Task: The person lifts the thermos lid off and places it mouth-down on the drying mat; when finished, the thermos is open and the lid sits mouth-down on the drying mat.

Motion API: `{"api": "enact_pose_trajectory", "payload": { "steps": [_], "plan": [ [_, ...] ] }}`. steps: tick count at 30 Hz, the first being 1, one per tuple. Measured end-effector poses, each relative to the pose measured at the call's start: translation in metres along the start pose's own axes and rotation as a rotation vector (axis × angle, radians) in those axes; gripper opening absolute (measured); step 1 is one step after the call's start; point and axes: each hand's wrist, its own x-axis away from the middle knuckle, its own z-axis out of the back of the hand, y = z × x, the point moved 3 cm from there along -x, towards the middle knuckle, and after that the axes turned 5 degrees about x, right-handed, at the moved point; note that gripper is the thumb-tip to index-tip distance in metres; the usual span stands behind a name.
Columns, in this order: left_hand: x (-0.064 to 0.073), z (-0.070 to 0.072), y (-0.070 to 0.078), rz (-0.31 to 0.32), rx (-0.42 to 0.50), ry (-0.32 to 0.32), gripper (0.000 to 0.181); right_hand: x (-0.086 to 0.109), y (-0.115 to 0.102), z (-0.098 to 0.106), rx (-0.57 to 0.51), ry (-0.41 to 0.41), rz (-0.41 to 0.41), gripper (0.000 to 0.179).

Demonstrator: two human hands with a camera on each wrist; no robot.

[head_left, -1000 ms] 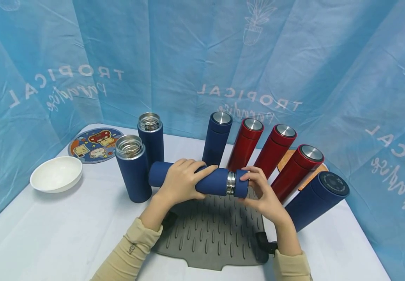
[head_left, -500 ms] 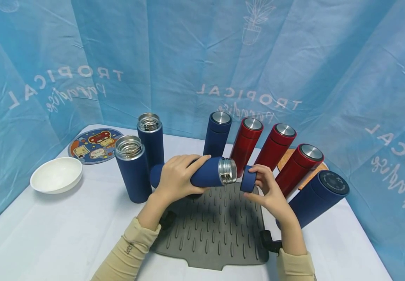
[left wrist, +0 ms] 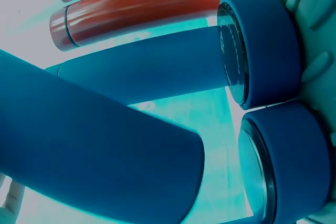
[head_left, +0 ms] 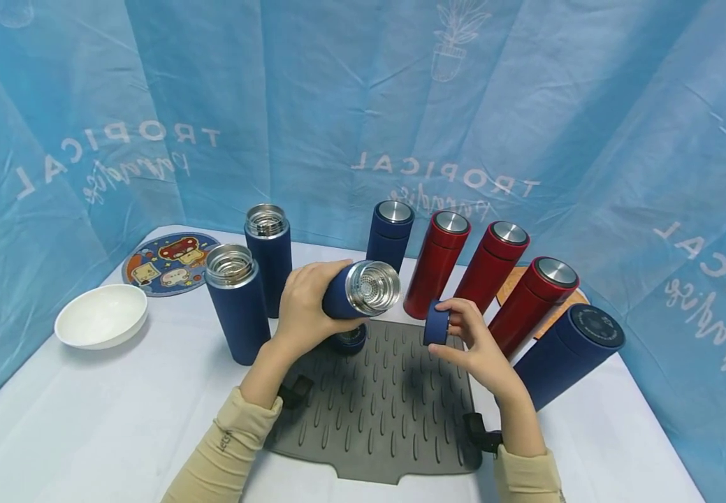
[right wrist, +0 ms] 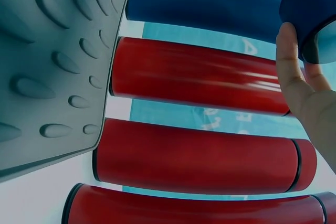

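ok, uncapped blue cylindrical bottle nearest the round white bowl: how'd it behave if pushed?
Tall and narrow, the blue bottle may tip if pushed high. Its round wall could let it roll once down. The matte finish probably isn't very slippery.

the head view is brightly, evenly lit; a soft shadow is cast beneath the white bowl (head_left: 101,314) at nine o'clock. both wrist views are tinted teal; in the right, a red bottle (right wrist: 199,76) is streaked by glare toward three o'clock.

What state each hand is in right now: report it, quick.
Left hand: holding a tilted, dark-blue cylindrical bottle with an uncovered, silvery metal mouth.
Right hand: pinching a short, round, dark-blue lid, apart from that bottle.
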Motion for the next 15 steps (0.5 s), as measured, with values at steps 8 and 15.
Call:
{"api": "enact_pose_trajectory", "payload": {
  "steps": [8, 15],
  "plan": [
    [-0.005, 0.003, -0.015, 0.356, 0.157, -0.024, 0.085, -0.001, 0.001, -0.002, 0.024, -0.016, -0.012, 0.057],
    [-0.006, -0.005, -0.032, 0.479, 0.251, -0.007, 0.084, -0.001, 0.001, -0.004, 0.028, -0.025, -0.038, 0.058]
  ]
}}
